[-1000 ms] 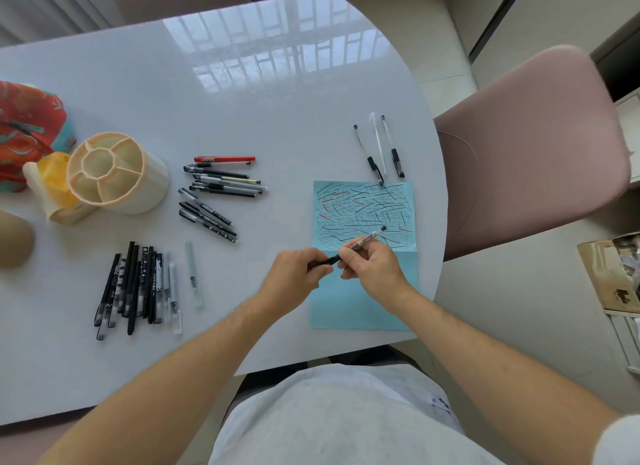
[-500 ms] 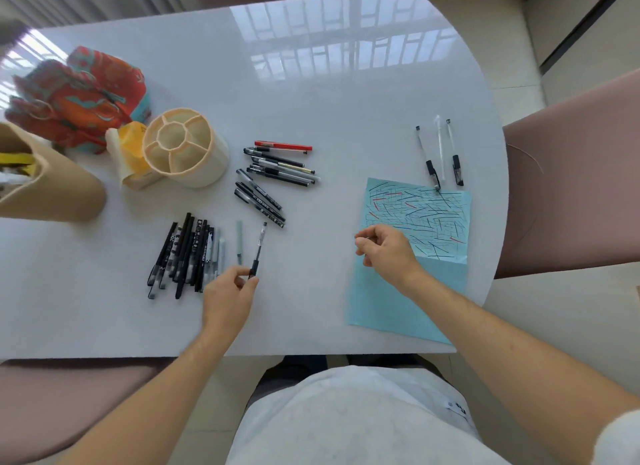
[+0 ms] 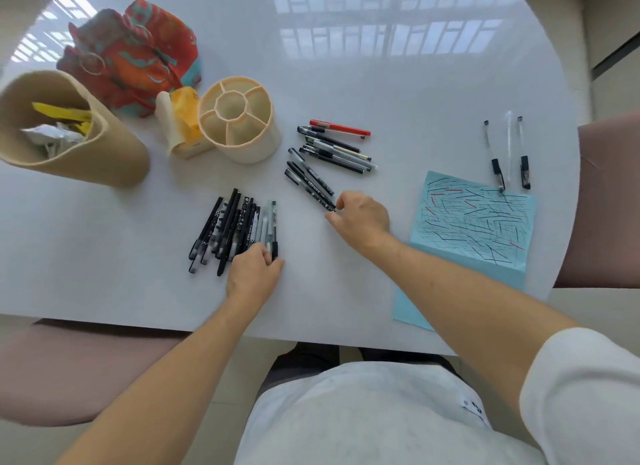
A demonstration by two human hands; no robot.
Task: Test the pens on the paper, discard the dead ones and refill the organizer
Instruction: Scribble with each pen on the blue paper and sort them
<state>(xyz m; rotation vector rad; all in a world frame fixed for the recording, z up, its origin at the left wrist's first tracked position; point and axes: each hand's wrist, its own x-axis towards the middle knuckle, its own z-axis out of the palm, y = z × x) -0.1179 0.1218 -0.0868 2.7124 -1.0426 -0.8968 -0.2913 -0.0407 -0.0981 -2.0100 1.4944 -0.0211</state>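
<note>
Pens everywhere on the white table [image 3: 381, 84], so we sweep across from the left edge: a tan tub [image 3: 86, 153] leans there with crumpled paper and yellow scraps inside, and behind it sits a bunched red-and-teal cloth [image 3: 131, 56]. Next comes the round cream organizer [image 3: 242, 125], its compartments showing no pens (a small yellow-and-cream item presses against its left side). Below it we reach the big cluster of black pens [image 3: 232, 227], laid side by side, and our left hand [image 3: 254, 274] sits at the near ends of that cluster, fingers curled against the rightmost pens; whether it truly grips one, we cannot tell. Moving on, three black pens [image 3: 310, 184] lie slanted in a small row, and our right hand [image 3: 362, 219] has thumb and fingertips closing narrowly on the lower end of the nearest one. Above that row rests another small bunch topped by a red pen [image 3: 341, 128]. Further right lies the blue paper [image 3: 474, 222], covered in black and red test strokes, its near part hanging over the table edge. Just above the sheet, three slim clear pens [image 3: 509, 153] lie apart from the rest.
</note>
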